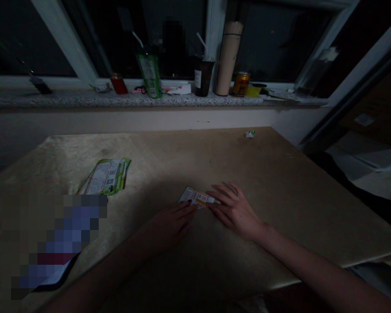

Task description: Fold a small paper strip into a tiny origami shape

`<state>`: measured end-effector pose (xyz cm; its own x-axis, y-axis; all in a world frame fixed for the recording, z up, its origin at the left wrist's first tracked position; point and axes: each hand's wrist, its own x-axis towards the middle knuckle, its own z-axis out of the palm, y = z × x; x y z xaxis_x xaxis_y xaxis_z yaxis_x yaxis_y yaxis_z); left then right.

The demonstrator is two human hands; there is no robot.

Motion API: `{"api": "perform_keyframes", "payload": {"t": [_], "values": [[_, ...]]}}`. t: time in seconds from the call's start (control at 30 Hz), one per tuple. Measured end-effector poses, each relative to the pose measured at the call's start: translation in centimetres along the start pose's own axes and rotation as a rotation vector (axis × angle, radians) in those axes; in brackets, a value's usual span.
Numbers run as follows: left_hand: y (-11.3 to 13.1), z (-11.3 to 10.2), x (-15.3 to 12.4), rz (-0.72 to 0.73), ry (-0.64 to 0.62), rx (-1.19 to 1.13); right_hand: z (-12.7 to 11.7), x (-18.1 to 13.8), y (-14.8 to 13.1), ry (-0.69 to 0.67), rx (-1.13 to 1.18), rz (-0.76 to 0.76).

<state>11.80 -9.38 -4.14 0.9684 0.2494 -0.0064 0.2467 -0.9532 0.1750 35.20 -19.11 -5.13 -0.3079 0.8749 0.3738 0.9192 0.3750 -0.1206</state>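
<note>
A small printed card or packet (195, 194), white with red and yellow print, lies flat on the tan table (247, 161). My left hand (172, 224) rests at its near left edge, with fingers stretched out and their tips touching it. From the other side my right hand (236, 211) reaches it. Its fingers are spread, and the lower fingertips touch the right end. Neither hand grips anything. Dim light hides the finer print.
Green and white packets (109, 176) lie at left, above a phone (55, 278) with a blurred screen. A crumpled wrapper (250, 134) sits near the far edge. On the windowsill (94, 101) stand a green carton (150, 74), a dark cup (202, 78), a tall bottle (228, 61) and a can (241, 83).
</note>
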Motion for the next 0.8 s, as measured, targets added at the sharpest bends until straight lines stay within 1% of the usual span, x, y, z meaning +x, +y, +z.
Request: {"api": "perform_keyframes", "payload": {"t": [0.2, 0.37, 0.5, 0.57, 0.63, 0.7, 0.8], "values": [[-0.2, 0.4, -0.2, 0.024, 0.031, 0.008, 0.0, -0.3, 0.0, 0.056, -0.010, 0.036], [-0.5, 0.9, -0.4, 0.053, 0.072, -0.005, -0.1, -0.2, -0.2, -0.015, 0.035, -0.102], [-0.6, 0.9, -0.3, 0.049, 0.072, -0.017, -0.2, -0.2, -0.4, 0.026, 0.028, -0.097], [-0.5, 0.7, -0.2, 0.042, 0.062, -0.025, -0.3, -0.1, -0.5, -0.013, 0.016, -0.161], [-0.3, 0.5, -0.2, 0.035, 0.052, -0.024, -0.4, 0.2, -0.5, -0.096, 0.031, -0.215], [-0.3, 0.4, -0.2, 0.033, 0.043, -0.014, -0.5, 0.5, -0.4, -0.160, 0.059, -0.211], [-0.2, 0.4, -0.2, 0.033, 0.047, -0.010, -0.7, 0.8, -0.2, -0.189, 0.083, -0.179]]}}
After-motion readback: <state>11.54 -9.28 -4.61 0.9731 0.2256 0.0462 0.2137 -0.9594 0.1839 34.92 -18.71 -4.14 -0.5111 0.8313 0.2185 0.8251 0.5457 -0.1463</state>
